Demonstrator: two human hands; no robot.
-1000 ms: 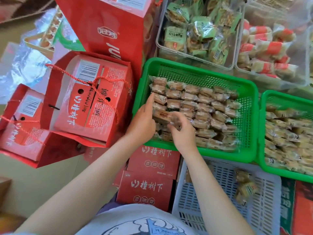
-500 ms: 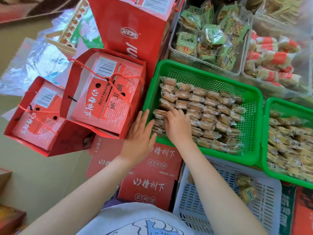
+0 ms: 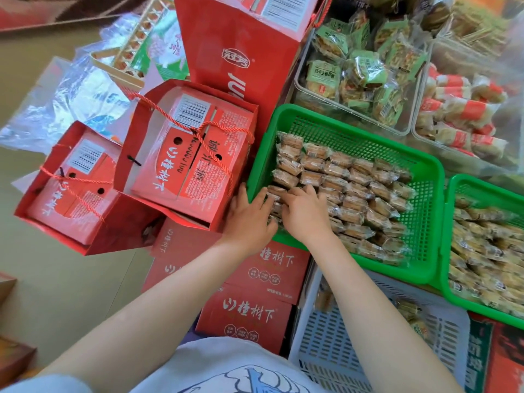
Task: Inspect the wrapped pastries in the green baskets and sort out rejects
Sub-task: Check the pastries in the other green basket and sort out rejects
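Observation:
A green basket (image 3: pixel 422 222) holds neat rows of clear-wrapped brown pastries (image 3: pixel 354 191). My left hand (image 3: pixel 249 219) lies over the basket's near-left corner, with straight, spread fingers reaching the outermost pastries. Beside it, my right hand (image 3: pixel 306 214) rests on the pastries of the near-left rows, fingers pointing left; they hide the packets beneath. A second green basket (image 3: pixel 447 236) at the right edge is full of similar wrapped pastries (image 3: pixel 487 251). Below, a pale slatted basket (image 3: pixel 326 336) holds a few loose wrapped pastries (image 3: pixel 414 316).
Red gift boxes with rope handles (image 3: pixel 187 165) crowd the left, with a tall red box (image 3: pixel 243 52) behind. Flat red cartons (image 3: pixel 255 310) lie under my arms. Clear bins of green-wrapped snacks (image 3: pixel 360 72) and red-striped snacks (image 3: pixel 459 114) stand behind the baskets.
My left hand drew back from the pastry rows to the basket's near-left corner. My right hand slid left along the near rows. The view shifted slightly.

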